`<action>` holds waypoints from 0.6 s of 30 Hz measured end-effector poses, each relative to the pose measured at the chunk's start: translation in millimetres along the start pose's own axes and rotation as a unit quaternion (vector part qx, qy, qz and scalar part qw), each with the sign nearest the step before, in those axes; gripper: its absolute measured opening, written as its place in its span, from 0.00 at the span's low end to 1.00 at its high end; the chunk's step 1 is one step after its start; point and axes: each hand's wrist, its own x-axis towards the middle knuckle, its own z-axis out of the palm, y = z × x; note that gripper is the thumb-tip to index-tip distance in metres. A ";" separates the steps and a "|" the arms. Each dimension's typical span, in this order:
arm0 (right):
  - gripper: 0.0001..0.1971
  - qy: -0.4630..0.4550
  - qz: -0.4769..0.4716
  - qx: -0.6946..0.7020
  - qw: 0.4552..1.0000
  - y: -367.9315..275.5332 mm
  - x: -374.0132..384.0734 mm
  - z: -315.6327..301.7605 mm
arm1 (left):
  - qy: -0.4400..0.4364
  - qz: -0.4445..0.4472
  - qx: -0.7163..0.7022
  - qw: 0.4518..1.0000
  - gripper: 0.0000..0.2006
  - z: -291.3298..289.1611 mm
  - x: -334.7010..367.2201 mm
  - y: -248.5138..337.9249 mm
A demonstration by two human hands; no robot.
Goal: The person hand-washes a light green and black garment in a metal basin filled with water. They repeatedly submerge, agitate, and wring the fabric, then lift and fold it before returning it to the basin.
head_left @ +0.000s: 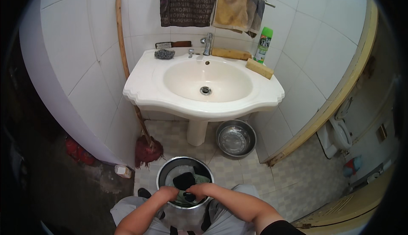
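Note:
Both my hands are down in a round metal basin (162,170) on the floor between my feet. It holds cloudy water and a green-and-black fabric item (184,180), partly under water; its exact kind cannot be made out. On the basin's left side, my left hand (168,193) is closed on the near edge of the fabric. My right hand (198,189), closed too, grips the fabric's right part beside a dark patch. The fingertips of both hands are partly hidden.
Ahead stands a white pedestal sink (144,80) with a faucet (207,44), brush (173,45), scouring pad (164,54), sponge block (259,68) and spray can (263,45). Another metal basin (236,138) sits beneath. A mop (148,151) leans left; towels (188,5) hang above.

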 end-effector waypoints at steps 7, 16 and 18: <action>0.29 -0.018 0.009 -0.007 1.000 -12.9 -10.0 -11.6 | 0.003 -0.001 -0.001 1.000 0.16 3.2 1.8 -0.6; 0.34 0.006 -0.001 -0.005 1.000 22.0 11.0 12.5 | 0.029 0.013 -0.006 0.999 0.13 10.1 19.0 -5.9; 0.34 -0.010 0.012 -0.015 1.000 10.9 9.6 7.1 | 0.031 0.018 0.003 0.999 0.11 23.9 23.0 -14.6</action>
